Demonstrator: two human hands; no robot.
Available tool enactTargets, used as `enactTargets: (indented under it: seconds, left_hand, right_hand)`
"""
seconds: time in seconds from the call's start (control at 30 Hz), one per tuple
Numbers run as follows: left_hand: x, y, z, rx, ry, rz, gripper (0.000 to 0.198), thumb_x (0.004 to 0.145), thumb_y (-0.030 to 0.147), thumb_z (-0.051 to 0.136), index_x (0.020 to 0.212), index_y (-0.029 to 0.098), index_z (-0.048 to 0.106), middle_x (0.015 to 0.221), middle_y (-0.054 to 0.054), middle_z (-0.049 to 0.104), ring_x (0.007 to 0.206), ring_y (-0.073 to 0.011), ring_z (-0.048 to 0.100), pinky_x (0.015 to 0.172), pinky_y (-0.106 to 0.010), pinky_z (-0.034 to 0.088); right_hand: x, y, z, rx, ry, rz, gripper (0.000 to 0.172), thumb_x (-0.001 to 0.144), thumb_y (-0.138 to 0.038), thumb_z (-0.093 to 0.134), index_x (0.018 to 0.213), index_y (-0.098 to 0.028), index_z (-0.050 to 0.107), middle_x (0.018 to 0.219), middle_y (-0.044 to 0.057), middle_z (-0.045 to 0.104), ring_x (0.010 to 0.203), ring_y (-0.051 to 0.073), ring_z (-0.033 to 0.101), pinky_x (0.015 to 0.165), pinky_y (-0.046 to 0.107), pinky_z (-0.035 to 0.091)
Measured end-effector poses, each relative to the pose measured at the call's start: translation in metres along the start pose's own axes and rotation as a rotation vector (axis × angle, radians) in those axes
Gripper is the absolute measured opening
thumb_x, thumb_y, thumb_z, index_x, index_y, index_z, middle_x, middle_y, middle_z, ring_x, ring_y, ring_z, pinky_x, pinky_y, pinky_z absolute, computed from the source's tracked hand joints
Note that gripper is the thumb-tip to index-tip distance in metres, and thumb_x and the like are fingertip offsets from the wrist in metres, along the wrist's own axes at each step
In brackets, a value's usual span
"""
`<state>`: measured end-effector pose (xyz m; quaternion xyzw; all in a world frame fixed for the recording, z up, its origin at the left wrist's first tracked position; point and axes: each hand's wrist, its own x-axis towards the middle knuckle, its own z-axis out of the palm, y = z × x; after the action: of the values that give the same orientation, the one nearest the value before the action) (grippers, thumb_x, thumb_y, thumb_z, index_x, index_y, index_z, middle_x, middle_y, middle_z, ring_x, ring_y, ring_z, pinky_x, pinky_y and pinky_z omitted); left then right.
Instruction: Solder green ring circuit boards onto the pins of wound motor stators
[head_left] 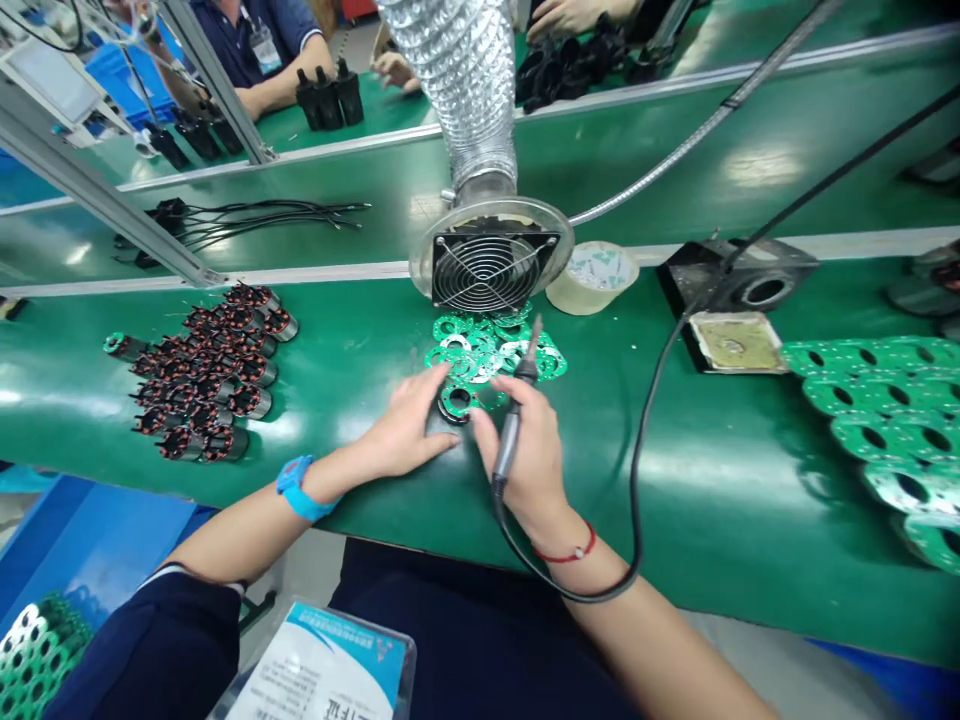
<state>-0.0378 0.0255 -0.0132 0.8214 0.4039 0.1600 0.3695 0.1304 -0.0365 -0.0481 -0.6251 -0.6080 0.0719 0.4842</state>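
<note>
My right hand (529, 450) is wrapped round a soldering iron (508, 440), whose tip points up and away from me. Just left of it lies a round part with a green ring board (457, 400) on top. My left hand (405, 425) rests at that part's left side, thumb and fingers apart, and seems to hold nothing. Loose green ring boards (480, 350) are piled right behind the part, below the fan. The iron's black cable (637, 480) loops over my right forearm.
Copper-wound motor cores (210, 370) stand at the left. A fan with a duct (491, 265) hangs at the centre back, beside a tape roll (592, 277). An iron stand (739, 275), sponge tray (735, 343) and rows of green boards (885, 400) are right. People sit opposite.
</note>
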Motion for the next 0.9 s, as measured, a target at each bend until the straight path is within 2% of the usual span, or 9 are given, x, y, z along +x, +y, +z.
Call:
enactTargets:
  seconds: [0.1,0.23,0.33,0.47,0.53,0.6,0.67,0.73,0.9]
  left_hand:
    - [0.01,0.002,-0.001,0.183,-0.042,0.096,0.057,0.083,0.026,0.07,0.135,0.018,0.048,0.136,-0.017,0.058,0.127,-0.033,0.053,0.106,-0.055,0.044]
    - [0.018,-0.018,-0.025,0.276,0.047,0.082,0.047,0.083,0.026,0.07,0.126,0.017,0.053,0.122,-0.014,0.063,0.116,-0.0289,0.059,0.1,-0.048,0.05]
    - [0.029,-0.042,-0.051,0.358,0.195,-0.055,0.046,0.083,0.022,0.069,0.125,0.015,0.053,0.121,-0.014,0.063,0.115,-0.0289,0.058,0.101,-0.048,0.048]
    - [0.039,-0.065,-0.087,0.41,0.424,-0.202,0.058,0.086,0.02,0.063,0.138,0.009,0.041,0.133,-0.022,0.054,0.126,-0.0321,0.052,0.106,-0.051,0.042]
    - [0.033,-0.07,-0.105,0.52,0.584,-0.294,0.06,0.085,0.021,0.064,0.138,0.006,0.04,0.136,-0.024,0.05,0.13,-0.0355,0.047,0.107,-0.053,0.039]
    - [0.02,-0.075,-0.122,0.694,0.675,-0.456,0.051,0.084,0.024,0.065,0.129,0.005,0.05,0.135,-0.026,0.051,0.129,-0.0404,0.044,0.105,-0.057,0.038]
    - [0.005,-0.08,-0.133,0.829,0.609,-0.6,0.038,0.084,0.025,0.064,0.116,0.005,0.059,0.13,-0.026,0.054,0.127,-0.0437,0.044,0.103,-0.059,0.037]
    - [-0.006,-0.082,-0.136,0.89,0.506,-0.641,0.029,0.087,0.025,0.059,0.109,0.007,0.064,0.126,-0.025,0.056,0.127,-0.0437,0.044,0.102,-0.058,0.037]
    - [-0.013,-0.055,-0.107,0.896,0.337,-0.578,0.033,0.093,0.034,0.051,0.105,0.012,0.072,0.125,-0.021,0.057,0.126,-0.0406,0.045,0.1,-0.054,0.039]
  right_hand:
    - [0.002,0.008,-0.006,0.035,0.089,0.022,0.035,0.091,-0.034,0.059,0.122,-0.021,0.054,0.109,0.01,0.067,0.1,0.026,0.065,0.09,0.047,0.052]
    - [0.002,0.015,-0.006,0.049,0.113,0.0,0.035,0.089,-0.031,0.06,0.122,-0.02,0.055,0.109,0.011,0.068,0.102,0.027,0.065,0.091,0.047,0.052]
    - [0.003,0.014,-0.004,0.056,0.098,-0.012,0.034,0.089,-0.032,0.06,0.12,-0.019,0.056,0.106,0.011,0.068,0.097,0.026,0.065,0.087,0.046,0.053]
    - [0.004,0.013,-0.004,0.053,0.044,-0.021,0.03,0.088,-0.033,0.06,0.116,-0.021,0.059,0.1,0.01,0.068,0.09,0.025,0.065,0.082,0.044,0.053]
    - [0.003,0.015,-0.005,0.058,0.038,-0.026,0.029,0.088,-0.034,0.06,0.114,-0.021,0.06,0.097,0.009,0.068,0.086,0.025,0.065,0.08,0.044,0.053]
    - [0.003,0.017,-0.005,0.063,0.055,-0.009,0.029,0.088,-0.034,0.061,0.114,-0.021,0.06,0.096,0.009,0.069,0.084,0.025,0.065,0.079,0.043,0.053]
    - [0.002,0.018,-0.006,0.075,0.075,0.007,0.029,0.088,-0.034,0.062,0.114,-0.021,0.06,0.097,0.01,0.07,0.083,0.025,0.067,0.079,0.043,0.053]
    - [0.002,0.016,-0.006,0.087,0.072,-0.008,0.026,0.089,-0.033,0.061,0.112,-0.021,0.061,0.095,0.009,0.072,0.084,0.024,0.068,0.08,0.042,0.054]
    - [0.004,0.006,-0.008,0.038,-0.051,-0.055,0.022,0.097,-0.032,0.052,0.113,-0.021,0.062,0.087,0.005,0.076,0.079,0.021,0.071,0.075,0.034,0.055]
